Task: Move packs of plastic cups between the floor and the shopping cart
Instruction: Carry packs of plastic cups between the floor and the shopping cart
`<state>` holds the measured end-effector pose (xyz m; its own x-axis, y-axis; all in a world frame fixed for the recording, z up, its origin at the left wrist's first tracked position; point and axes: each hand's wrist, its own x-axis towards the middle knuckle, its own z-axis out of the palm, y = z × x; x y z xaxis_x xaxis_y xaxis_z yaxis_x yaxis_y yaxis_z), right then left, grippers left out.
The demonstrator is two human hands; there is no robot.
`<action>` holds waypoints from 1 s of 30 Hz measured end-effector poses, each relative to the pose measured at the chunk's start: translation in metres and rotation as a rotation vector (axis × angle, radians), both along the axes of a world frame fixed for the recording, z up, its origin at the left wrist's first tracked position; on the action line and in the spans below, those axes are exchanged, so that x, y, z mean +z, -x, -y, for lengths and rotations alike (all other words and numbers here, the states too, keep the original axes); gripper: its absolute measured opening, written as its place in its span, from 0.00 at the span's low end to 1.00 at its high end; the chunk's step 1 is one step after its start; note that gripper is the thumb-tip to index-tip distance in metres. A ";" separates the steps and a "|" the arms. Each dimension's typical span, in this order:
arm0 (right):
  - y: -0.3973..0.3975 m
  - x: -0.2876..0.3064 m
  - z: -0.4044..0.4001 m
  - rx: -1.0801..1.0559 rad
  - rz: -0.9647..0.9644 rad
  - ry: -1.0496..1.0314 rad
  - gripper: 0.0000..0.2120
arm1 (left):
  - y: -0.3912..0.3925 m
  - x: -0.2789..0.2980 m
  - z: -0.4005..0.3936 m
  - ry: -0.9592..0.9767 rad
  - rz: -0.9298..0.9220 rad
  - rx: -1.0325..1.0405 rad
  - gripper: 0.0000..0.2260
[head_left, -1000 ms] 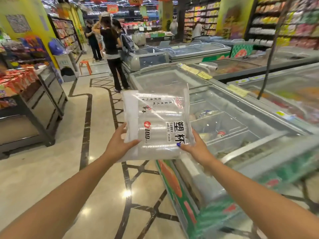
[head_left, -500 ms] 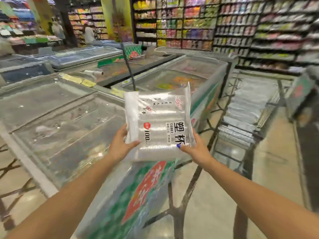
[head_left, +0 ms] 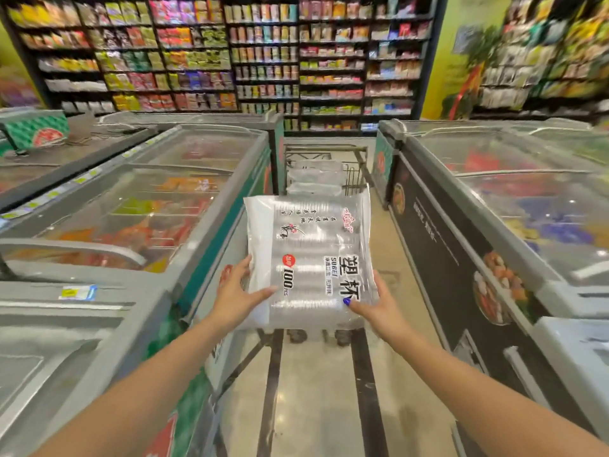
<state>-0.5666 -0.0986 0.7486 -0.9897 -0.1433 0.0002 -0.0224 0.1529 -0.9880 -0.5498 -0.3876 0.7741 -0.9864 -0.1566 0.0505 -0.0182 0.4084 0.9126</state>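
Forearms reach forward from the bottom edge, both bare. The left hand (head_left: 238, 293) grips the lower left corner of a pack of plastic cups (head_left: 308, 258), thumb lying across the front and fingers curled behind the edge. The right hand (head_left: 375, 303) holds the lower right corner the same way, its thumb with a blue-painted nail pressed on the front. The pack is held up in the air between them, a flat clear bag with a white strip down its left side; rows of nested clear cups show through, with black Chinese characters, a red dot and "100 pcs" printed sideways. Beyond it stands the shopping cart (head_left: 357, 166) with more clear packs (head_left: 314, 178) inside, in the aisle between glass-topped freezers (head_left: 171, 206). Farthest back, stocked shelves (head_left: 263, 54) fill the wall.
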 end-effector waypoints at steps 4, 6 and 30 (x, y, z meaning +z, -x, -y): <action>0.088 -0.012 -0.011 -0.047 0.004 -0.019 0.41 | 0.103 -0.006 -0.011 -0.013 0.025 -0.051 0.41; 0.123 -0.014 -0.013 -0.062 0.031 -0.025 0.43 | 0.147 -0.005 -0.013 0.014 0.049 -0.055 0.42; 0.582 -0.093 -0.012 0.385 0.484 -0.369 0.40 | 0.500 -0.131 -0.003 -0.623 0.847 0.128 0.42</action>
